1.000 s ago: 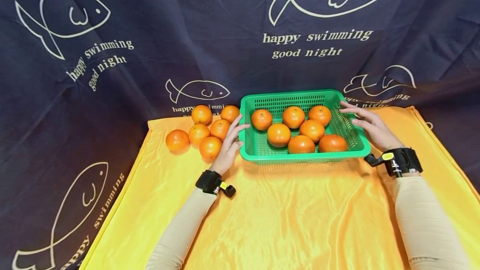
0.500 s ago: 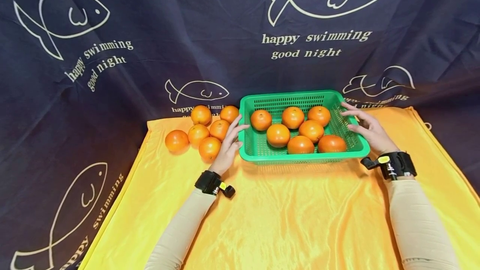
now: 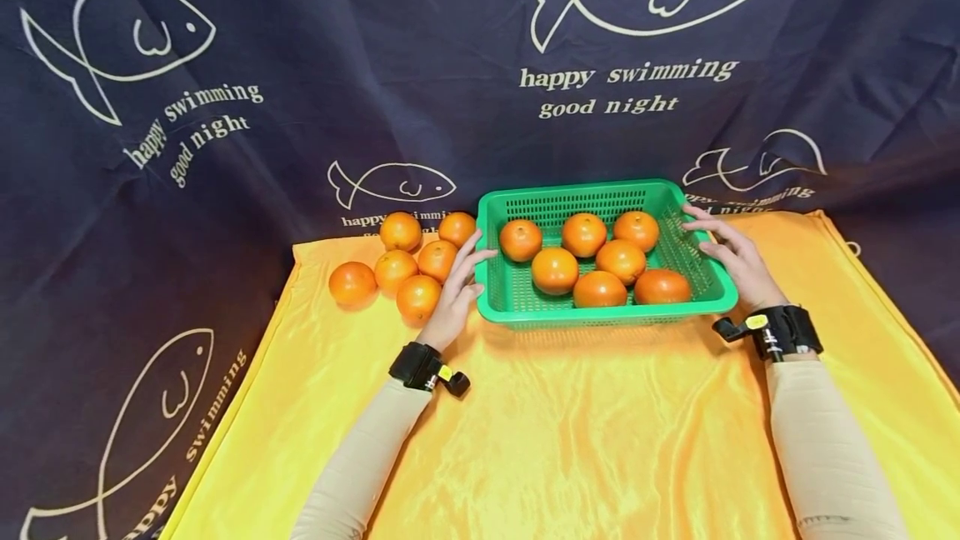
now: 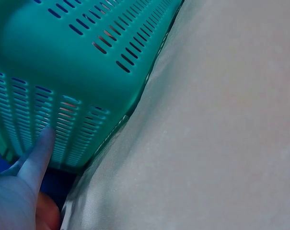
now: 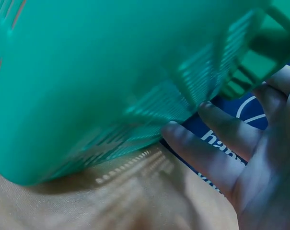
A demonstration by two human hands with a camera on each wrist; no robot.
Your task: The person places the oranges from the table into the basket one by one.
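Observation:
A green plastic basket [image 3: 600, 315] with slotted walls stands at the back of the yellow cloth, several oranges [image 3: 556, 271] spread over its floor. My left hand [image 3: 452, 298] holds its left end, fingertips lapping over the rim. In the left wrist view one straight digit [image 4: 39, 153] meets the slotted wall from outside. At the opposite end my right hand [image 3: 738, 261] holds the rim, its upper fingers reaching over the edge. Seen from the right wrist, two fingertips [image 5: 173, 129] come up against the outer wall below the rim.
Several loose oranges [image 3: 396, 272] cluster on the yellow cloth [image 3: 585, 440], left of the basket and close beside my left hand. A dark blue curtain [image 3: 450, 65] with white fish drawings hangs right behind the basket and surrounds the table.
My right hand and forearm have moved left, closing in on the basket's right end. The left hand keeps its place at the left rim; basket and oranges stand as before.

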